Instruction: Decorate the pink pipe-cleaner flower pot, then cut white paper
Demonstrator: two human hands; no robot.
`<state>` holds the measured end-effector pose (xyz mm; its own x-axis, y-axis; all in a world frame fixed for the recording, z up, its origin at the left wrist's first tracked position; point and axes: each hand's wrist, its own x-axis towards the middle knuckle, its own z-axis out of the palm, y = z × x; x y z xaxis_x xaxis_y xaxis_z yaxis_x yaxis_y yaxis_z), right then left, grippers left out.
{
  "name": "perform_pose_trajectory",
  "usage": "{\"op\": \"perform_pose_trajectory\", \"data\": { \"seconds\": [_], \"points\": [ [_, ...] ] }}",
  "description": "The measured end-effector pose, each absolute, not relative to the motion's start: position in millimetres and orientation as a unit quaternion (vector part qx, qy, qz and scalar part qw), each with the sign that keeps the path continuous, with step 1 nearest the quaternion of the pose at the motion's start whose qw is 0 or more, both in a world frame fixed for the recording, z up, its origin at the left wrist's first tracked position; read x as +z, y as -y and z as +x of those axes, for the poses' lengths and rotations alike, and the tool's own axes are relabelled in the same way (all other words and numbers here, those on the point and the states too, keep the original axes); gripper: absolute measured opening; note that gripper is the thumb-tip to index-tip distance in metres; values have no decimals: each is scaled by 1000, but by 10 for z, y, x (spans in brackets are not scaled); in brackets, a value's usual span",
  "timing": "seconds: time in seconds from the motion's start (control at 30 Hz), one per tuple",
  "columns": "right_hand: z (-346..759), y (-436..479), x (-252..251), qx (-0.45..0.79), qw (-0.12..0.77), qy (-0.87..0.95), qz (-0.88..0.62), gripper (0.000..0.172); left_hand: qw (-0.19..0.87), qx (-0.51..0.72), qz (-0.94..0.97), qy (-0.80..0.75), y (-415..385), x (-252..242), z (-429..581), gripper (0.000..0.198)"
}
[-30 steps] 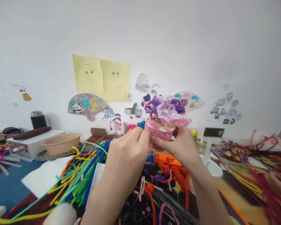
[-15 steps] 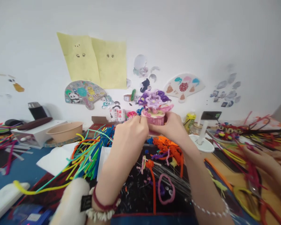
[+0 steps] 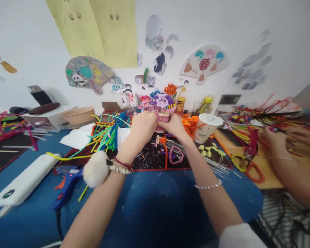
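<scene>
A small pink pot of fuzzy pipe-cleaner flowers, purple and lilac, is between my two hands over the far part of the dark mat. My left hand, closed, grips the pot's left side. My right hand wraps its right side, thumb across the front. Fingers hide much of the pot, and I cannot tell if its base touches anything. Just behind stand more fuzzy flowers, pink and orange. Nearer me lie a pink pipe-cleaner loop and an orange stem.
Green and blue pipe cleaners lie left, a lidded paper cup right. A blue glue gun and white power bank are on the blue cloth. Another person's hands work at far right near scissors.
My view has tilted down and widened over the table. Both hands have carried the pot lower and farther from me. The paper cup and glue gun now show clearly.
</scene>
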<state>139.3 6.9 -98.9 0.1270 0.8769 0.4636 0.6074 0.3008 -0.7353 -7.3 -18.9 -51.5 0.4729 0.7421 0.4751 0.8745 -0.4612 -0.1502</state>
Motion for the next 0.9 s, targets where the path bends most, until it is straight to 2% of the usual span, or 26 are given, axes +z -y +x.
{"op": "perform_pose_trajectory", "data": {
  "seconds": [0.17, 0.27, 0.53, 0.7, 0.9],
  "points": [
    [1295, -17, -1305, 159, 476, 644, -577, 40, 160, -142, -839, 500, 148, -839, -140, 16],
    [1260, -27, -1451, 165, 474, 645, -576, 37, 149, -130, -841, 503, 116, -966, -190, 21],
    [1219, -123, -1730, 144, 484, 643, -576, 48, 122, -122, -846, 505, 152, -1103, -276, 20],
    [1196, -160, -1858, 138, 498, 645, -564, 47, 106, -132, -838, 519, 211, -1156, -269, 29],
    [1236, -241, -1974, 140, 517, 638, -554, 59, 94, -144, -814, 555, 546, -1105, -316, 41]
  ]
}}
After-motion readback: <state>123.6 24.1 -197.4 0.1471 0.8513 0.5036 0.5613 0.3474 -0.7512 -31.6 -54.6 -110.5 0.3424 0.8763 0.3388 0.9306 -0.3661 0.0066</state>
